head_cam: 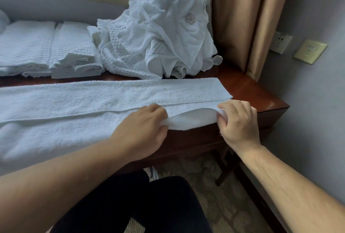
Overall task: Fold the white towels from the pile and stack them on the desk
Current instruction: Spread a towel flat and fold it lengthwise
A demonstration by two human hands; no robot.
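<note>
A long white towel [93, 100] lies spread across the dark wooden desk [261, 92], folded lengthwise, its near part hanging over the front edge. My left hand [143, 128] grips the towel's near folded edge. My right hand [237, 120] pinches the same edge at the towel's right end, lifting it slightly. Behind the towel rises a rumpled pile of white towels [164, 32]. Two stacks of folded towels [74, 51] stand at the back left of the desk.
A window sill runs along the back wall. Tan curtains [242, 18] hang at the right of the pile. Wall sockets [280, 43] sit on the right wall. My dark-trousered legs and patterned carpet are below the desk edge.
</note>
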